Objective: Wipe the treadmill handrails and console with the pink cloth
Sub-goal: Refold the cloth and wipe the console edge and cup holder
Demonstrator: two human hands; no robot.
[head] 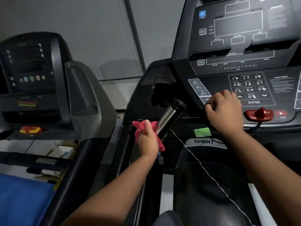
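Your left hand (147, 139) has a full grip on the crumpled pink cloth (140, 128), wrapped with it round the lower end of the shiny chrome pulse-grip handrail (169, 115) with the black end cap. That rail is my landmark here. The cloth sits bunched on the rail's left side and trails below your palm.

Your right hand (224, 110) is up and right of the rail. Its fingers are curled over the front edge of the black treadmill console (236, 62), and it holds nothing I can make out.

Risks from here:
- Your right knuckles are on the console's key panel, touching or nearly touching the arrow keys next to the incline buttons. Lean on them and you may trigger an input. I can't tell whether the unit is powered.
- The red safety-key knob (259, 113) is further right of the rail, just beside your right wrist. A sideways shift could knock it out.
- The thin white cord (203, 168) starts at the rail's base and runs down between your arms. A downstroke with the cloth's loose tail could snag and yank it.
- The cloth is bunched on one side, so the rail's far side probably gets missed. Re-wrap before stroking.
- The cap end is untouched. If you stop short, it stays dirty.
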